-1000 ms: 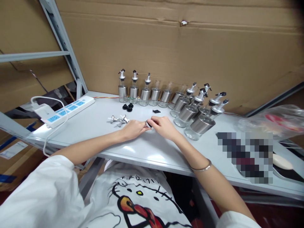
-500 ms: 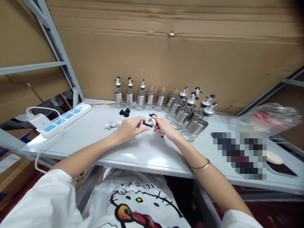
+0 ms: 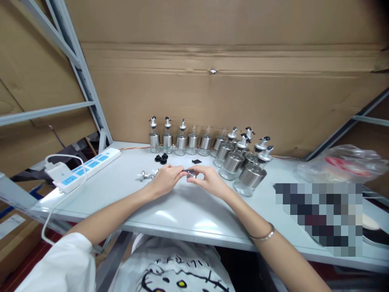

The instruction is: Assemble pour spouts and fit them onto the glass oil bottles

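Observation:
Between my two hands is a silver bottle pourer with a black part [image 3: 191, 173], held just above the table and largely covered by fingers. My left hand [image 3: 166, 178] pinches its left end between thumb and fingertips. Thumb and fingers of my right hand [image 3: 209, 181] close round its other side. Loose silver pourer tops [image 3: 148, 175] lie beside my left hand, partly hidden by it. Beyond them is a small cluster of black stoppers [image 3: 161, 158]. Several small black pieces [image 3: 197, 161] lie just behind my hands.
Along the back stand glass bottles with steel sleeves [image 3: 181, 142], some topped with pourers, some bare. More capped bottles [image 3: 249, 177] crowd the right. A white power strip [image 3: 91, 168] lies left, a clear plastic bag [image 3: 343, 162] right. Cardboard [image 3: 146, 89] backs the table.
My right hand has turned the pourer and shifted its hold. My left hand, apart from its fingers before, now pinches the pourer's end. The camera view has tilted up slightly.

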`<state>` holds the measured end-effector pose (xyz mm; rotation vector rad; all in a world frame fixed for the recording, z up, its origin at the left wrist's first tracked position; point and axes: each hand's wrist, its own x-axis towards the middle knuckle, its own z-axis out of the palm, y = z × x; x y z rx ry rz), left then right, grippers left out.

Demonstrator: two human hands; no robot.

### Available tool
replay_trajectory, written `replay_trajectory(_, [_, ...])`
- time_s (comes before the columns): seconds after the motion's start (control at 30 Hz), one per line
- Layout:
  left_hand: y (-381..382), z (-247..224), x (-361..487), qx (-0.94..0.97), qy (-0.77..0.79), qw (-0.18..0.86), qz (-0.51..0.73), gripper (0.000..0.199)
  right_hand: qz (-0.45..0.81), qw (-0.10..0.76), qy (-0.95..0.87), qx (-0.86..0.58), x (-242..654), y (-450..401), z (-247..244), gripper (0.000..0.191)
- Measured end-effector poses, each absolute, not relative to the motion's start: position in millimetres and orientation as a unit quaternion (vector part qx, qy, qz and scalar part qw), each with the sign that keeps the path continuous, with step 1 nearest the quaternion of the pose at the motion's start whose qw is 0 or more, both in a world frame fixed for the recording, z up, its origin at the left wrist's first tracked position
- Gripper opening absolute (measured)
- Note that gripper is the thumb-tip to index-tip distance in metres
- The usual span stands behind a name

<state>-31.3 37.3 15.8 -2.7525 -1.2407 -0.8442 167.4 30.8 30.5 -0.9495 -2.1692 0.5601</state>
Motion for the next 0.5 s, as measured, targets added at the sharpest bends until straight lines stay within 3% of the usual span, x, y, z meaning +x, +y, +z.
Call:
replay_trajectory(0.07, [42,21,-31,-0.891,-0.369,0.006,-0.264,0.041,0.229,0.365,-0.828,-0.358,167,32,28,0.037])
replay_trajectory(0.17, [59,34,-30,-0.893,-0.348,-0.018,-0.283,0.039,0.210,0.389,-0.828,-0.345,167,33,28,0.033])
replay_trajectory(0.33, [117,68,-16,-0.785,-0.402,-0.113,-0.457,0.015,0.160,0.436,-0.798,-0.383,169,34,30,0.034])
replay_trajectory(0.4, [143,78,-2,-0.762,-0.409,-0.183,-0.467,0.025,0.145,0.452,-0.791,-0.385,170,35,31,0.033])
replay_trajectory(0.5, [177,87,26,-0.760,-0.415,-0.204,-0.457,0.043,0.131,0.464,-0.788,-0.384,171,36,30,0.033])
